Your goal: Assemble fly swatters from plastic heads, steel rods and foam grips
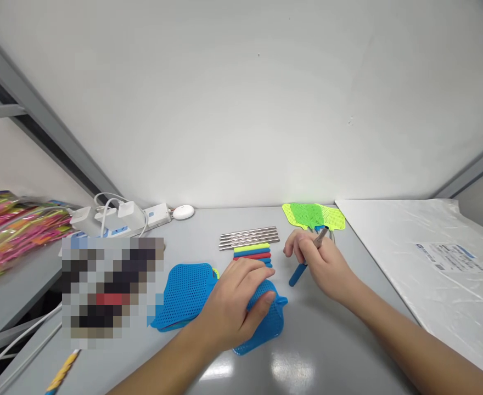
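Note:
My right hand [327, 269] is closed around a metal rod with a blue handle [298, 275], held at a slant above the table. The rod's bare tip points up and right. My left hand [237, 302], fingers stretched and thumb apart, lies over a blue mesh fly swatter head [262, 334] and hides part of it. Left of that hand are more blue swatter heads [187, 291], stacked. Beyond it, yellow, blue and red handles [252, 254] lie in a row, partly covered by the fingers. Several metal rods [247, 237] lie side by side behind them.
Green and yellow fly swatters [313, 215] lie at the back right. A white wrapped sheet [422, 263] covers the table's right side. To the left stand a power strip with plugs [130, 215], a small white device [183, 212], a blurred-out item [113, 291] and colourful packs [19, 230].

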A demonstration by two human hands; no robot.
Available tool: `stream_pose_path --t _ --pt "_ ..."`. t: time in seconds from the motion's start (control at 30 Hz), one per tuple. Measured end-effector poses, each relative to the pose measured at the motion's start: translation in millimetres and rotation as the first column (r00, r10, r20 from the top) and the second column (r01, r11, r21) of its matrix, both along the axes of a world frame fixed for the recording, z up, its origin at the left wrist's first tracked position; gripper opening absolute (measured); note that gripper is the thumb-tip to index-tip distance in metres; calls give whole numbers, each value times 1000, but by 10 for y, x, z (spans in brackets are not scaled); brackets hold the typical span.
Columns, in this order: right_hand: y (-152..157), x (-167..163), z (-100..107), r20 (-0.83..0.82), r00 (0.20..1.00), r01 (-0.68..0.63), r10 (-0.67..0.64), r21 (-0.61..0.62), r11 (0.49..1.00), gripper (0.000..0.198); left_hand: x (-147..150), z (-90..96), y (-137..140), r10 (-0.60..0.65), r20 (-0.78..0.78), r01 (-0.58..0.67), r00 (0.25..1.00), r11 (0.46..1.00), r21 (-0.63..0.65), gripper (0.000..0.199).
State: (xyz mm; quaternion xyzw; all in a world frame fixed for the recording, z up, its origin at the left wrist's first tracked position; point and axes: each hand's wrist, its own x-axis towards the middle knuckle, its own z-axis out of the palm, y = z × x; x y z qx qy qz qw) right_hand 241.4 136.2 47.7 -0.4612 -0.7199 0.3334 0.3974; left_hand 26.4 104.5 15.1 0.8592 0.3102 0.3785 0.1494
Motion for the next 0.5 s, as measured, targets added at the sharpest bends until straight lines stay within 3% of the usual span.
stream_pose_path --t 0.5 --pt "-30 -2 -144 -71 997 -11 1 -141 990 43 -12 -31 39 -24 12 24 1000 999 -43 37"
